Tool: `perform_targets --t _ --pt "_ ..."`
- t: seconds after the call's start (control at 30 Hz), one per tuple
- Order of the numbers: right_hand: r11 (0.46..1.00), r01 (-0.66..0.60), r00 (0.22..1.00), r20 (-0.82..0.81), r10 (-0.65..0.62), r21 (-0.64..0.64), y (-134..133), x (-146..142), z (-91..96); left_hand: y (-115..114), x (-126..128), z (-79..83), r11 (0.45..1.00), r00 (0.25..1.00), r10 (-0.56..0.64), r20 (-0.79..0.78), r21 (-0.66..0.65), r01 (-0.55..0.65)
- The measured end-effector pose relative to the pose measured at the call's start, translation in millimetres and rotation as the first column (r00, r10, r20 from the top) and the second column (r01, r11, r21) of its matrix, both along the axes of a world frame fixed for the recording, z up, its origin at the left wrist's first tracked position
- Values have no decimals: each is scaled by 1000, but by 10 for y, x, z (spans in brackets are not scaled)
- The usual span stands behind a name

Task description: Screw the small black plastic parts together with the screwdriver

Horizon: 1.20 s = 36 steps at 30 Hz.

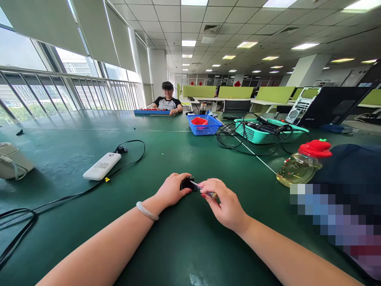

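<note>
My left hand [171,190], with a pale bangle at the wrist, is closed around a small black part [187,184] low over the green table. The fingers partly cover that part, so its exact kind is unclear. In my right hand [228,204] is a slim screwdriver [213,195], pinched between thumb and fingers. Its thin metal shaft points left, and the tip meets or lies very close to the black part's upper side. The screwdriver's brownish handle end sticks out towards me.
A white power bank [102,166] with a black cable lies to the left. Ahead are a blue basket [205,129] and a green basket [257,137] with tangled cables. A red-lidded bottle [299,169] stands right. Across the green table [160,149] sits another person [168,101].
</note>
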State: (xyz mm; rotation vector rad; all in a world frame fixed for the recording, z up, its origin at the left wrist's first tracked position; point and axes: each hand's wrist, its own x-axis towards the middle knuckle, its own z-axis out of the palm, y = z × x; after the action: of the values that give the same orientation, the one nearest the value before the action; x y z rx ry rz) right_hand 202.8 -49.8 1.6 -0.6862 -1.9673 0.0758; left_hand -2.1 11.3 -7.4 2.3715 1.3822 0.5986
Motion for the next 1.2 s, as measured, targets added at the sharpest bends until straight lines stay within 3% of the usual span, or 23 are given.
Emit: perform_targets --t 0.3,0.5,0.67,0.83,1.07,1.2 --pt "949 131 949 -240 -204 -288 130 80 -81 -28 10 20 999 999 23 -29 -30 -24" --pt "899 26 903 -376 -208 -437 169 90 -119 -51 18 58 1000 999 -24 -38 -12 23" --pt "847 -3 908 -357 -221 -531 248 121 -134 -42 22 79 997 995 -83 -58 -7 83" --pt "852 16 934 -297 -200 -523 257 160 -128 -33 12 75 997 994 -76 -73 5 76" --pt "916 -17 931 -341 -131 -400 121 120 -75 -34 18 85 1000 996 -31 -88 -4 31" --pt "923 -21 966 -245 -80 -385 98 113 -56 -32 21 95 999 993 -38 -113 -3 37"
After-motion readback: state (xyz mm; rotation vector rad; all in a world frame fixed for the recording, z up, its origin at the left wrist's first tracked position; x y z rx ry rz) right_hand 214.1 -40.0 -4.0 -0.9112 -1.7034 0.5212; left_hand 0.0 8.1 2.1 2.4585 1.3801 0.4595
